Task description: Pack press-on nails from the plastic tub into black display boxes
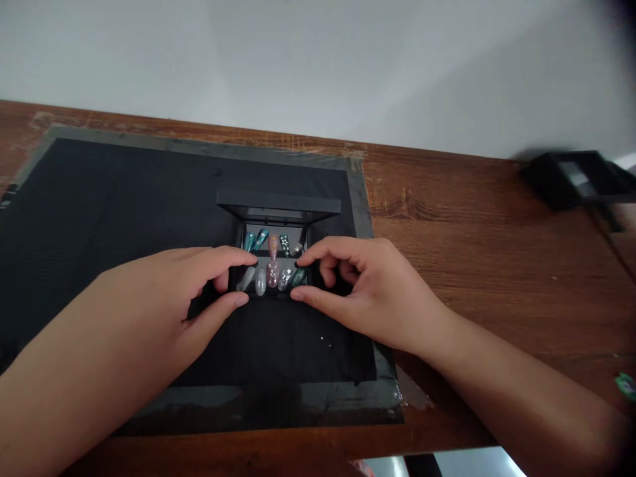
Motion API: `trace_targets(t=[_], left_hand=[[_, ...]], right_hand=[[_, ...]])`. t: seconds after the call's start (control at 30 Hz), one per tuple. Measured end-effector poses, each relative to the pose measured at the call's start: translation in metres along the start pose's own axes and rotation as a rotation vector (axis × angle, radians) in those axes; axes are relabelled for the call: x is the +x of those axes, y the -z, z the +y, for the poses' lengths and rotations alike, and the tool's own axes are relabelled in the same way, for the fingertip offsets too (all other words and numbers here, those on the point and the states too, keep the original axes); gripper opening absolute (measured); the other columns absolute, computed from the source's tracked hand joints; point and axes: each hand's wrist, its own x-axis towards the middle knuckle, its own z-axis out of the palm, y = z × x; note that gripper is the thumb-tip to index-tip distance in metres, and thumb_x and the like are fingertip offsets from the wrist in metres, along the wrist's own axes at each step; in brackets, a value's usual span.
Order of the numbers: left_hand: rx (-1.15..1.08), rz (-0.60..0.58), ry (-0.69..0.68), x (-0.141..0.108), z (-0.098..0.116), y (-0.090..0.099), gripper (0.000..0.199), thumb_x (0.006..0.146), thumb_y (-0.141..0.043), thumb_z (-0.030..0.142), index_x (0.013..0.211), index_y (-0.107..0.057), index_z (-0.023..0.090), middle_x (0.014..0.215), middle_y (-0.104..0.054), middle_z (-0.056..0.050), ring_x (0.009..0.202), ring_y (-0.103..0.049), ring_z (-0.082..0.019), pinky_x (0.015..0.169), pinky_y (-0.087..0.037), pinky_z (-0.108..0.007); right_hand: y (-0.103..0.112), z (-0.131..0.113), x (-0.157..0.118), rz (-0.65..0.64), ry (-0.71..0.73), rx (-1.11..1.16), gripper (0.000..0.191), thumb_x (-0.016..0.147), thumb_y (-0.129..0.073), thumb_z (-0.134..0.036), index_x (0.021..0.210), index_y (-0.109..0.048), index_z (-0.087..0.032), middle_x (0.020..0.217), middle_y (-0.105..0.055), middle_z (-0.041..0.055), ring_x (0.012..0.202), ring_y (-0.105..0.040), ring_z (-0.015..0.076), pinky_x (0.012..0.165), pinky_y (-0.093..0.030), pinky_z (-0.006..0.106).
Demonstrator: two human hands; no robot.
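Observation:
A small black hinged case [278, 199] lies on the dark mat with its lid raised and tilted back. Inside, several press-on nails rest in two rows on a grey-lined insert [293, 235]; they are teal, dark green, pink and clear, some with silver stars. My left hand [199, 278] grips the case's left side, thumb at the front edge and index fingertip over the insert. On the opposite side, my right hand [358, 278] holds the case the same way, its thumb beside a green nail [299, 277]. The fingertips hide both side edges.
The black mat [124, 212] is taped to a brown wooden table [447, 245]. A black device with a cable [571, 179] stands at the far right. Tiny shiny bits [325, 342] lie on the mat, and a green item [625, 384] sits at the right edge.

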Motion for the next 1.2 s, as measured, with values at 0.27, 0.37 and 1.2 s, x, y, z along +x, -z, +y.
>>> trace_targets(t=[0.27, 0.37, 1.2], left_hand=[[-0.001, -0.036, 0.032, 0.0, -0.002, -0.001, 0.032, 0.088, -0.065, 0.054, 0.116, -0.073, 0.041, 0.081, -0.074, -0.001, 0.06, -0.061, -0.022, 0.052, -0.04, -0.031], [-0.02, -0.016, 0.056, 0.001, -0.004, 0.001, 0.032, 0.084, -0.069, 0.056, 0.111, -0.073, 0.039, 0.073, -0.069, 0.0, 0.053, -0.055, -0.019, 0.05, -0.037, -0.03], [-0.126, -0.046, 0.101, 0.01, 0.004, -0.003, 0.031, 0.082, -0.072, 0.057, 0.104, -0.073, 0.034, 0.065, -0.064, 0.002, 0.05, -0.053, -0.017, 0.048, -0.031, -0.029]], right_hand=[[-0.001, 0.0, -0.001, 0.043, 0.054, -0.064, 0.022, 0.083, -0.078, -0.032, 0.102, -0.074, -0.021, 0.074, -0.064, -0.0022, 0.06, -0.049, 0.0098, 0.057, -0.034, 0.025], [-0.001, 0.0, -0.001, 0.065, 0.089, -0.123, 0.025, 0.082, -0.078, -0.033, 0.104, -0.073, -0.021, 0.077, -0.065, -0.0011, 0.063, -0.051, 0.0112, 0.059, -0.035, 0.026], [-0.003, -0.007, -0.003, 0.04, 0.058, -0.241, 0.022, 0.084, -0.074, -0.039, 0.085, -0.062, -0.021, 0.082, -0.069, 0.0019, 0.071, -0.059, 0.0155, 0.063, -0.036, 0.028]])
